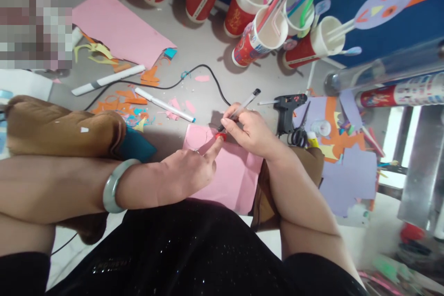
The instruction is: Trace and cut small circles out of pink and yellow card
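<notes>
My right hand (251, 132) is closed around a clear-barrelled pen (244, 104), its dark tip pointing down at a sheet of pink paper (225, 175). Beside the tip lies a small red round piece (220, 137), partly hidden by my finger. My left hand (190, 171) presses that piece onto the paper with an outstretched index finger, the other fingers curled under. A thin drawn circle (196, 136) shows on the paper's upper left.
Paper cups (243, 4) with straws stand along the back. A glue gun (289, 111), scissors (299, 135) and purple paper (350, 180) lie to the right. White markers (166, 104), pink paper (121, 27), orange scraps (118, 101) and a black cable (166, 87) are left.
</notes>
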The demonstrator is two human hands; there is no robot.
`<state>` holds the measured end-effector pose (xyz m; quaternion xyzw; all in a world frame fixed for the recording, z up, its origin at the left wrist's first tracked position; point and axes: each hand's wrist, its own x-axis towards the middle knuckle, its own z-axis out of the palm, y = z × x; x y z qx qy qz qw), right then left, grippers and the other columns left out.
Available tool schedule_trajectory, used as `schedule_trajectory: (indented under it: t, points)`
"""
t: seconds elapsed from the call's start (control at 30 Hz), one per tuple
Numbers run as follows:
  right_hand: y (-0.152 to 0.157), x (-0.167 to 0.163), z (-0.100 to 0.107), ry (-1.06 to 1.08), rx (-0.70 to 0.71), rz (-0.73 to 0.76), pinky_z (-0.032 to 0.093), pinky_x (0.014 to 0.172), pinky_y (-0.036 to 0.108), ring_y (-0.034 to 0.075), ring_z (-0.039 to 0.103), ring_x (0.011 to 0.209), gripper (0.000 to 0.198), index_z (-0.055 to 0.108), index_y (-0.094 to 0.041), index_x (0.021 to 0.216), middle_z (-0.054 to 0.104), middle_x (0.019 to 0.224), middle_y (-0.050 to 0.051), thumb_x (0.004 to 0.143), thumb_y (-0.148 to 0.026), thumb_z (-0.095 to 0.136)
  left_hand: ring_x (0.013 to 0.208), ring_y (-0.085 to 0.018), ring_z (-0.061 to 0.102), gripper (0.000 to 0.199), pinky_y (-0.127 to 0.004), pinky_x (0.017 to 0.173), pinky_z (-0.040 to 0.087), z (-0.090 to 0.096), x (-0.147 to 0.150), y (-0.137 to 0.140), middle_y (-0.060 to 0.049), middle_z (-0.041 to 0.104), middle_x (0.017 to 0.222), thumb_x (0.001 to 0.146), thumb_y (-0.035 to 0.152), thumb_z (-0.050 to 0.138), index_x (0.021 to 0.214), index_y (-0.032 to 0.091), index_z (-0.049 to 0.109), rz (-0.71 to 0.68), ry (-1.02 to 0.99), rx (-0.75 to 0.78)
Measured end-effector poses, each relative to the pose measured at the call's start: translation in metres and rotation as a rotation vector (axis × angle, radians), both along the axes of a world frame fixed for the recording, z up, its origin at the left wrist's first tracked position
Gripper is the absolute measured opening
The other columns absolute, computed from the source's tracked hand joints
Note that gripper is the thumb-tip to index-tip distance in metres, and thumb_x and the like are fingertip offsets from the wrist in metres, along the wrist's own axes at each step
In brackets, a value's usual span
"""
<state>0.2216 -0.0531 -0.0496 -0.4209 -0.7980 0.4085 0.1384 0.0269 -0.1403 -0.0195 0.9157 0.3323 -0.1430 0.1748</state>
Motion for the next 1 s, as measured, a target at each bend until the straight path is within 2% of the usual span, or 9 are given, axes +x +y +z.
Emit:
schedule_trajectory:
  t: [0.1, 0.27, 0.5, 0.67, 0.8, 1.0]
  points:
    - [-0.001, 0.002, -0.003, 0.016, -0.009, -0.030, 0.042, 0.061, 0.030, 0.015, 0.054, 0.059, 0.023, 0.056, -0.024, 0.088, 0.060, 0.069, -0.002, 0.103, -0.041, 0.053, 0.065, -0.016, 0.075, 0.040, -0.030, 0.051, 0.061, 0.000, 0.000, 0.000, -0.023, 0.035, 0.171, 0.094, 0.001, 0.048, 0.118, 0.011, 0.079, 0.007, 0.010, -0.020]
    - [-0.001, 0.001, -0.004, 0.023, -0.013, -0.051, 0.040, 0.059, 0.029, 0.013, 0.051, 0.057, 0.023, 0.056, -0.023, 0.089, 0.061, 0.070, -0.003, 0.102, -0.041, 0.055, 0.066, -0.017, 0.075, 0.036, -0.029, 0.050, 0.057, 0.000, -0.002, 0.000, -0.026, 0.037, 0.169, 0.092, 0.000, 0.048, 0.108, 0.007, 0.079, -0.043, -0.008, 0.038]
    - [-0.001, -0.004, -0.002, -0.015, 0.002, -0.009, 0.039, 0.059, 0.029, 0.013, 0.050, 0.056, 0.020, 0.057, -0.023, 0.089, 0.058, 0.065, -0.004, 0.101, -0.039, 0.056, 0.058, -0.016, 0.072, 0.032, -0.025, 0.043, 0.048, -0.007, -0.007, -0.003, -0.024, 0.060, 0.152, 0.087, -0.003, 0.049, 0.091, 0.008, 0.079, -0.056, -0.114, 0.188]
    - [0.000, 0.001, -0.002, -0.017, 0.018, -0.059, 0.040, 0.058, 0.030, 0.013, 0.052, 0.056, 0.023, 0.057, -0.022, 0.087, 0.064, 0.071, -0.001, 0.101, -0.040, 0.057, 0.050, -0.013, 0.066, 0.034, -0.026, 0.041, 0.045, -0.023, -0.010, -0.009, -0.025, 0.068, 0.141, 0.084, -0.003, 0.051, 0.099, 0.008, 0.079, -0.049, -0.165, 0.300]
    - [-0.002, 0.006, -0.002, 0.024, -0.018, -0.117, 0.043, 0.059, 0.030, 0.015, 0.058, 0.058, 0.026, 0.057, -0.022, 0.088, 0.064, 0.066, -0.002, 0.100, -0.046, 0.059, 0.052, -0.012, 0.066, 0.034, -0.025, 0.044, 0.047, -0.031, -0.010, -0.011, -0.027, 0.062, 0.148, 0.085, -0.001, 0.053, 0.106, 0.007, 0.078, -0.053, -0.154, 0.344]
    - [-0.020, 0.011, -0.006, 0.112, -0.071, -0.257, 0.047, 0.058, 0.028, 0.014, 0.060, 0.056, 0.036, 0.056, -0.023, 0.090, 0.069, 0.067, -0.001, 0.098, -0.057, 0.063, 0.054, -0.014, 0.069, 0.027, -0.027, 0.042, 0.048, -0.029, -0.010, -0.009, -0.026, 0.057, 0.154, 0.086, 0.001, 0.055, 0.097, 0.009, 0.078, -0.064, -0.151, 0.309]
